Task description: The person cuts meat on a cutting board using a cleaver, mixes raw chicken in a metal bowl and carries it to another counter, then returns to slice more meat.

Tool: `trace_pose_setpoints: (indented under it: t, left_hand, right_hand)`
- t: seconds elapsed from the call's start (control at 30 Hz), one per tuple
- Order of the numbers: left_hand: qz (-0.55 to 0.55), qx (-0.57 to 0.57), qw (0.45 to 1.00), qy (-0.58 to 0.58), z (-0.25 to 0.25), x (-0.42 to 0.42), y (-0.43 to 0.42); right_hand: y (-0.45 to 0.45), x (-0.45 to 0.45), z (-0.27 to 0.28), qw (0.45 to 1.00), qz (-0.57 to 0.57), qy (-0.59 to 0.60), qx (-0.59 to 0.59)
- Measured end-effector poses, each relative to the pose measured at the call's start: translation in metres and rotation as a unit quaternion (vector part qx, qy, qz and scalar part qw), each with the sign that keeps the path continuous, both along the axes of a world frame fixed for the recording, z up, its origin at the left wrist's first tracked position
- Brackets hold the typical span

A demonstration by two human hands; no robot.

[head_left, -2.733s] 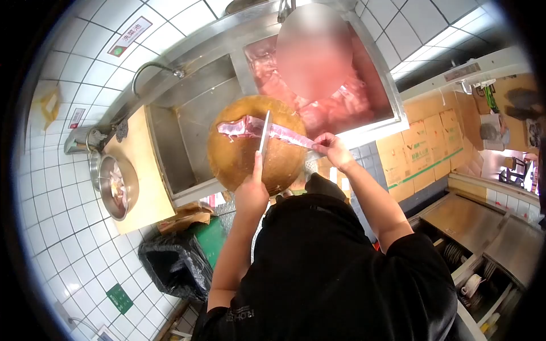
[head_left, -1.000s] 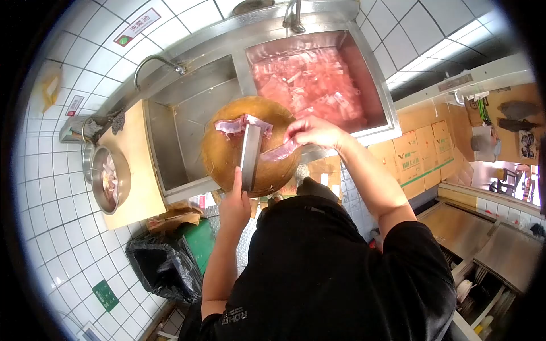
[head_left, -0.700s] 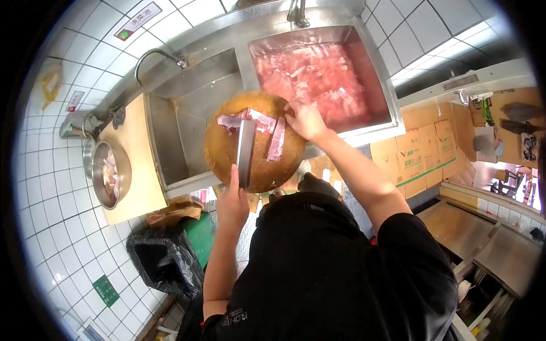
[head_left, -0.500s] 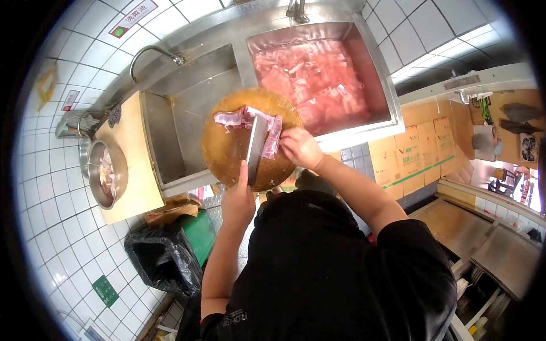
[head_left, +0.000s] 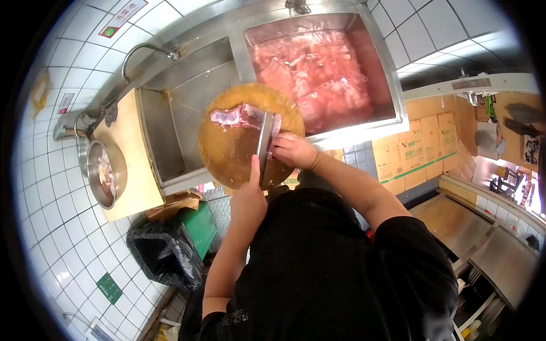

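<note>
My left hand (head_left: 250, 196) is closed around the handle of a cleaver (head_left: 264, 136), its index finger stretched along the blade's back. The blade stands on edge on a round wooden chopping board (head_left: 224, 153). To its right, my right hand (head_left: 294, 151) grips a strip of raw meat (head_left: 277, 123), fingertips close beside the blade and covering the strip's lower part. Left of the blade lies a longer piece of raw ribs (head_left: 239, 116), reaching up to the steel. Whether the blade has gone through the meat cannot be made out.
Behind the board, a sink basin (head_left: 318, 79) holds raw meat in reddish water under a tap (head_left: 298, 7). A second steel basin (head_left: 196, 94) is at left. A steel bowl (head_left: 108, 173) with meat pieces sits on a wooden board (head_left: 133, 170). Below stands a black-lined bin (head_left: 162, 256).
The cleaver and my left hand have moved right, to the meat strip. My right hand has shifted slightly down and left and now covers more of the strip.
</note>
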State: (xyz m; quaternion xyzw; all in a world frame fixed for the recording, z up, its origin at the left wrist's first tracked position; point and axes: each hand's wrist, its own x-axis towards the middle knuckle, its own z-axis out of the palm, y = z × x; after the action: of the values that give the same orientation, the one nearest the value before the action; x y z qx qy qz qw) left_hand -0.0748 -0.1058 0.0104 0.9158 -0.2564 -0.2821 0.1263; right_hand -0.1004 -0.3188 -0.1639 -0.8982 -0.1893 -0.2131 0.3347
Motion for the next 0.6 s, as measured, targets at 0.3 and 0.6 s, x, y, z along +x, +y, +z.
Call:
trace_pose_setpoints:
  t: [0.3,0.6]
  left_hand:
    - [-0.027,-0.066,0.994,-0.087,-0.053,0.024,-0.055]
    - [-0.007,0.075,0.997,0.029,-0.022,-0.006,0.001]
  right_hand:
    - [0.0,0.006,-0.001,0.999,0.003,-0.012,0.035]
    - [0.0,0.002,-0.01,0.999,0.009,-0.002,0.046]
